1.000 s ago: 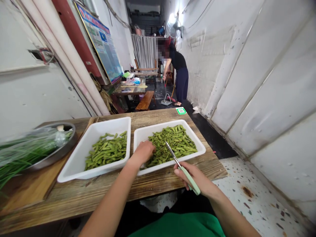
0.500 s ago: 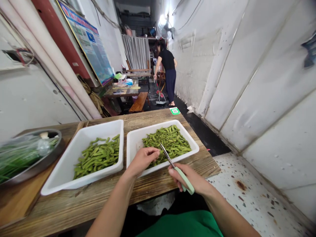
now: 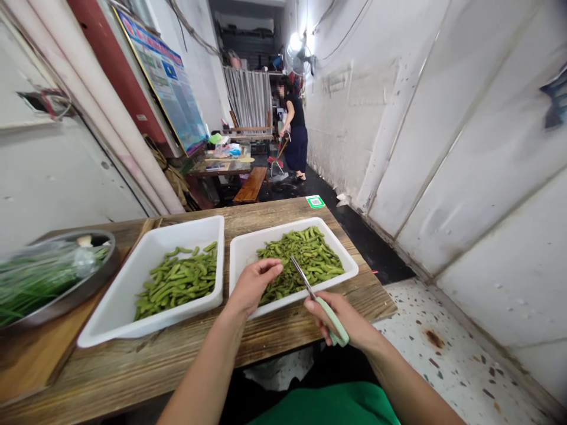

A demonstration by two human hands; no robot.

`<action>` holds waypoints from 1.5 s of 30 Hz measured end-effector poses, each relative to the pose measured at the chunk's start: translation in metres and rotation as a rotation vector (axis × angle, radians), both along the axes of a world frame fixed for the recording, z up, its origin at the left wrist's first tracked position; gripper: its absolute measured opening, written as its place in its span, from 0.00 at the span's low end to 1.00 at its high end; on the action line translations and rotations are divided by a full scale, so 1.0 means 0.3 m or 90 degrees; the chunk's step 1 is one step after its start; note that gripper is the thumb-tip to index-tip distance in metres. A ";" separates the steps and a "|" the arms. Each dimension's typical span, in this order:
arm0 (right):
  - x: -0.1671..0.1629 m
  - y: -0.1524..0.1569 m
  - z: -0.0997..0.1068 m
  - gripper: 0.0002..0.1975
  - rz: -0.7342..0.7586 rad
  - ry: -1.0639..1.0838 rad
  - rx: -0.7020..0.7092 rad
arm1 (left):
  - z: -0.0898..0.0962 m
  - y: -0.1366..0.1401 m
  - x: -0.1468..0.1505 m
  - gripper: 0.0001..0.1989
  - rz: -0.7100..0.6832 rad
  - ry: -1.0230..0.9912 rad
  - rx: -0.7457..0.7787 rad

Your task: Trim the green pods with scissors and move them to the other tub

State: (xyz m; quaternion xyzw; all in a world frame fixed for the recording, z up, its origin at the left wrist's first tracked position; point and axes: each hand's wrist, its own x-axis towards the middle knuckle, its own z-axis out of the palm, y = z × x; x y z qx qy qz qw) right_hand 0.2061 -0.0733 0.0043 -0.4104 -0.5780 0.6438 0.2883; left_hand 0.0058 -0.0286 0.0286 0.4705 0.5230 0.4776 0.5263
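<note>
My right hand (image 3: pixel 352 319) is wrapped round the pale green handles of a pair of scissors (image 3: pixel 333 321). Their metal blades point up and left over the right white tray (image 3: pixel 238 248), which holds a heap of green soybean pods (image 3: pixel 316 254). The blades look nearly closed. Over the left part of this tray, my left hand (image 3: pixel 251 286) has thumb and fingers pinched together; what they hold, if anything, I cannot make out. A small gap separates its fingertips from the scissor tips. A second white tray (image 3: pixel 113 307) on the left holds more pods (image 3: pixel 179 280).
The wooden table (image 3: pixel 270 348) carries both trays. At far left a metal basin (image 3: pixel 104 271) with bagged greens (image 3: pixel 39 289) stands by a wooden board (image 3: pixel 44 360). A co-worker (image 3: pixel 297 130) stands beyond, near a bench (image 3: pixel 251 185). A white wall (image 3: pixel 443 147) runs along the right.
My left fingertips have moved slightly up and left, away from the scissor tips. The co-worker has turned, standing more upright and farther back. The view has shifted a little.
</note>
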 end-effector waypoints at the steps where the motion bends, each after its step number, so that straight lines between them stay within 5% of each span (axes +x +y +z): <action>1: 0.000 -0.001 -0.001 0.23 0.005 0.014 -0.002 | 0.002 0.000 0.000 0.17 0.011 -0.052 -0.018; 8: -0.010 -0.008 0.007 0.24 0.032 0.052 -0.014 | 0.022 -0.019 0.047 0.14 0.023 -0.227 -0.067; 23: -0.028 -0.004 0.021 0.26 -0.035 -0.002 -0.019 | 0.000 -0.053 0.095 0.14 0.059 -0.127 -0.017; 26: -0.019 -0.004 0.010 0.25 -0.035 -0.005 -0.004 | 0.014 -0.056 0.007 0.13 0.206 0.083 0.093; 29: -0.001 -0.004 -0.007 0.23 -0.011 0.012 0.037 | 0.048 -0.077 -0.135 0.13 0.440 0.469 0.200; 32: 0.010 -0.005 -0.011 0.22 0.011 0.008 0.065 | 0.073 -0.092 -0.236 0.16 0.484 0.828 0.162; 34: 0.011 -0.005 -0.007 0.21 0.020 0.005 0.071 | 0.069 -0.078 -0.242 0.13 0.391 0.942 0.143; 39: 0.010 -0.003 0.001 0.21 0.027 -0.022 0.081 | 0.009 0.021 -0.128 0.12 -0.151 1.004 0.141; 41: 0.011 -0.003 -0.003 0.21 0.023 -0.034 0.086 | -0.012 0.053 -0.094 0.10 -0.228 1.020 0.096; 45: 0.010 -0.001 -0.010 0.22 0.023 -0.028 0.079 | -0.032 0.076 -0.085 0.07 -0.247 1.015 0.072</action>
